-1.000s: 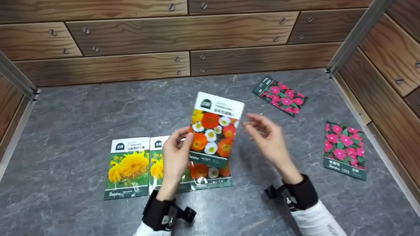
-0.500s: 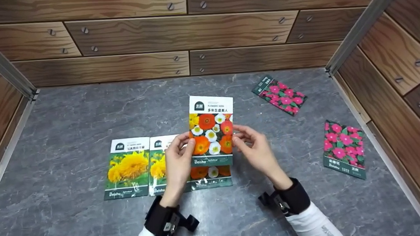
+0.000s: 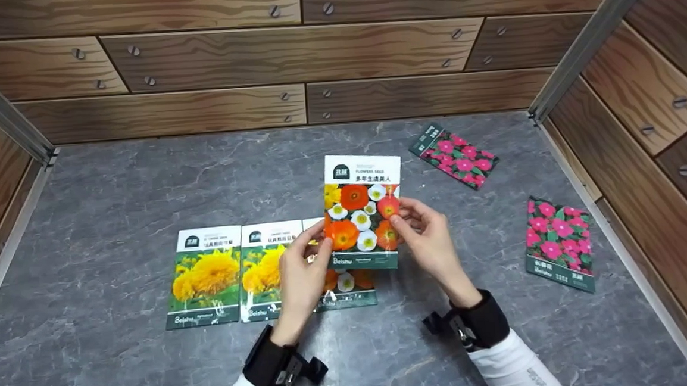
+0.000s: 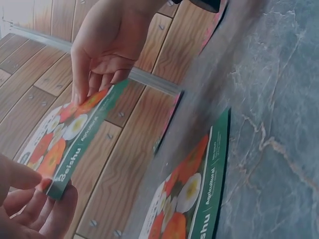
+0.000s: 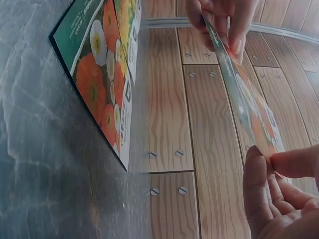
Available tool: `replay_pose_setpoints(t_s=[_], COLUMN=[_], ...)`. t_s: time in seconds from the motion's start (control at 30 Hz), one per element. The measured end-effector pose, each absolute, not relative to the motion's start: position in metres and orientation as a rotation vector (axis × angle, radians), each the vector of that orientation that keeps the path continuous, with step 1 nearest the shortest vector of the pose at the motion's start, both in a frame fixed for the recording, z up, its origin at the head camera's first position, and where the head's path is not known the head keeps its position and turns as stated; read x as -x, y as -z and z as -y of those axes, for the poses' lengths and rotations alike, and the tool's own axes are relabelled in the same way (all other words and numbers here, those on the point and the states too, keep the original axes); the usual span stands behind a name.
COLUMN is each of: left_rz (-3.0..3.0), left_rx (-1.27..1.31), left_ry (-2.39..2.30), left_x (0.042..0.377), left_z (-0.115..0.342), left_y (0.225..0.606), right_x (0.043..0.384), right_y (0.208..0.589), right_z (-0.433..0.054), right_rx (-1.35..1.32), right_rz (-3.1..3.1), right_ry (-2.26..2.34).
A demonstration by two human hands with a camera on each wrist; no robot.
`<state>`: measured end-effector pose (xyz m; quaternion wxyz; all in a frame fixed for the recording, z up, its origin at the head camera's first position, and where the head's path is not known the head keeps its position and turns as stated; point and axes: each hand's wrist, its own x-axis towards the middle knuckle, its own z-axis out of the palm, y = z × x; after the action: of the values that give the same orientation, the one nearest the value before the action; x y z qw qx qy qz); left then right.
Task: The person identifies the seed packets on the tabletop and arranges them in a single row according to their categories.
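Observation:
A poppy seed packet [image 3: 361, 213], with orange and white flowers, is held up between both hands, above the table. My left hand [image 3: 303, 270] pinches its left edge low down, thumb in front and fingers behind. On the opposite edge my right hand [image 3: 430, 244] pinches it the same way; in the right wrist view the right thumb and fingers [image 5: 256, 169] grip its edge. A second poppy packet [image 3: 350, 297] lies below, partly hidden by the held one. Left of it lie two yellow-flower seed packets [image 3: 205, 279], side by side in a row.
Two pink-flower seed packets lie at the right: a tilted one [image 3: 457, 156] toward the back and another [image 3: 559, 242] near the right wall. Wood-pattern walls [image 3: 207, 109] enclose the grey marbled table [image 3: 110, 189] at the back and sides.
The right hand came in and took hold of the held packet's right edge. The packet turned from tilted to nearly straight, then shifted slightly right with both hands.

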<state>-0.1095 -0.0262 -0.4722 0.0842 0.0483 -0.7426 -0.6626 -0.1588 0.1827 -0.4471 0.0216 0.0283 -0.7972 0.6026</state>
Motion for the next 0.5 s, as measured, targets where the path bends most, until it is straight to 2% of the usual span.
replay_pose_setpoints(t_s=[0.5], left_rz=[2.311], left_rx=[-0.056], left_ry=[1.865], left_x=[0.108], left_z=[0.019], left_y=[0.4751], right_x=[0.1635], right_y=[0.4452], right_z=[-0.1903], right_rx=[-0.085], right_rz=[2.524], right_ry=[-1.728])
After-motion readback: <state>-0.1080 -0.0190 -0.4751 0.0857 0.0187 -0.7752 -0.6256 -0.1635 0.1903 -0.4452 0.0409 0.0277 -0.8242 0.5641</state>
